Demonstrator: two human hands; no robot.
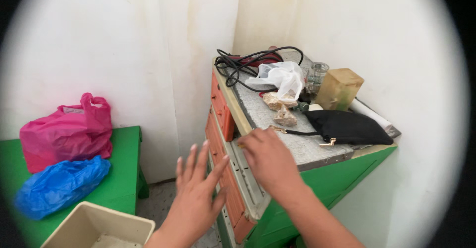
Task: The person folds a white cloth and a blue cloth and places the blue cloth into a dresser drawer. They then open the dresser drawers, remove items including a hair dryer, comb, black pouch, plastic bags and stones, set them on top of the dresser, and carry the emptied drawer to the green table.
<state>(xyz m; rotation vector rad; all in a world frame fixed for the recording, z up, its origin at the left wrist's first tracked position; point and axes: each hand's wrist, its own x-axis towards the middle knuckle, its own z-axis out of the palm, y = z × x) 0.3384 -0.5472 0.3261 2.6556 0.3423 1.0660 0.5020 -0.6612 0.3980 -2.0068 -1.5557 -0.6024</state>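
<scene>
- Right hand (267, 160) laid palm down on the front edge of the green cabinet (342, 178), fingers curled at the lip of the grey top; grip narrow, whether anything is pinched under the fingertips cannot be told.
- Left hand (196, 188) held in the air just left of the cabinet's drawer fronts (221, 114), fingers spread wide, holding nothing.
- Just beyond the right grip: one black pouch (347, 127) with a strap, two small lumpy wrapped bundles (281, 108).
- Further back: one white plastic bag (282, 77), one coil of black cable (243, 64), one glass jar (317, 74), one tan block-shaped container (339, 88).
- Well left of the left grip: one green desk (121, 178) carrying one pink bag (67, 131) and one blue bag (59, 184); one beige tub (99, 226) below.
- Open gap of floor between desk and cabinet, under the left hand; walls close behind both.
</scene>
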